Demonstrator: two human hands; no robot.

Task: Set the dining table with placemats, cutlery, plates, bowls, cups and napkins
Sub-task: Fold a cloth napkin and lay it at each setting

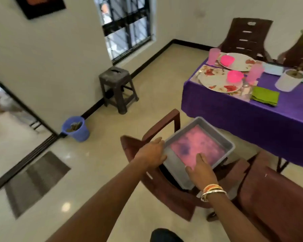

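Both arms are being held extended forward and downward toward 1 o'clock, over a brown chair (pixel 161 126). The left hand (pixel 151 152) is being laid against the left rim of a grey tray (pixel 217 132) that is resting on the chair seat; its fingers are straight and together, clamped on nothing. The right hand (pixel 200 169), with bangles (pixel 212 191) at the wrist, is being pressed flat, fingers straight and slightly apart, on a blurred pink sheet (pixel 198 145) lying inside the tray.

At 2 o'clock, a counter (pixel 234 116) is being covered by a purple cloth. Two floral plates (pixel 215 81), two pink bowls (pixel 235 75), two pink cups (pixel 254 71), a folded green napkin (pixel 264 96) and a white plant pot (pixel 287 81) are being carried on it.

On the tiled floor, a dark stool (pixel 118 84) is standing at 11 o'clock and a blue bin (pixel 76 130) at 9 o'clock, both against the wall.
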